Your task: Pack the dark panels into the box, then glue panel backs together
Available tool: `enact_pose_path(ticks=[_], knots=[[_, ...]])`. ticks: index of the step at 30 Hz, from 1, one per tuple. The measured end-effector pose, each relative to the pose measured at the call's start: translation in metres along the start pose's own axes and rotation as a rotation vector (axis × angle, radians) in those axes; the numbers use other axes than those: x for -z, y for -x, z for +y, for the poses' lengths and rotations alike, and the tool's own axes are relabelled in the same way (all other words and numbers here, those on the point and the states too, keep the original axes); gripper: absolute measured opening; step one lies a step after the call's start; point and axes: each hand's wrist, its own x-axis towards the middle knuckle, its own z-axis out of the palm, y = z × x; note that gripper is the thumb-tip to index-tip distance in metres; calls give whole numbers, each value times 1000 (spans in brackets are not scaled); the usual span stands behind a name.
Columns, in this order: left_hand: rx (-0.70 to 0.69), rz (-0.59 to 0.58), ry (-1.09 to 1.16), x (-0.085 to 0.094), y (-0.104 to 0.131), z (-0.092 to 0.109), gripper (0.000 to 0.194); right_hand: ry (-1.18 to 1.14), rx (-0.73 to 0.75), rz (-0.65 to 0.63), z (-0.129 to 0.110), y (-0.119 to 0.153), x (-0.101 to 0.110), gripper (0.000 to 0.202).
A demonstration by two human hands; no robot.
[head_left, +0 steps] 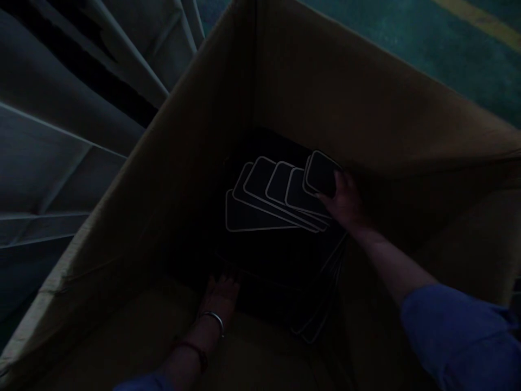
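Several dark flat pieces with pale rounded edges (260,212) lie fanned out, overlapping, deep inside a big cardboard box (325,70). At the right end of the fan, my right hand (345,198) grips the end of a dark piece (321,172), thumb on its top face. My left hand (222,293), with a silver bangle at the wrist, rests fingers forward at the near edge of the dark stack low in the box. Its fingers are spread a little and nothing shows in them. Deep shadow hides most of the stack.
The tall box walls (134,179) surround both hands on the left, far and right sides. More pale-edged pieces (315,320) stick out lower down near the right wall. Outside are a pale ribbed structure (49,163) at left and a green floor with a yellow line (484,24).
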Motion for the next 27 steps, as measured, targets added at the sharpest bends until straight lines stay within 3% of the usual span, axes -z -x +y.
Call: enact_pose_path(ticks=[3, 6, 10, 17, 22, 27], knots=[[10, 4, 2, 2, 1, 2, 57, 70, 50, -202, -2, 2, 1, 106], [23, -8, 10, 4, 2, 3, 59, 255, 126, -314, -7, 29, -12, 109], [-2, 4, 42, 4, 3, 2, 60, 370, 230, -254, -3, 48, -25, 97], [13, -18, 1, 4, 2, 1, 61, 364, 322, -152, 7, 38, -19, 67], [4, -23, 13, 7, 3, 2, 61, 336, 256, -53, 0, 28, -23, 53], [17, -8, -19, 6, 2, 4, 62, 319, 101, 17, -5, 6, -24, 61]])
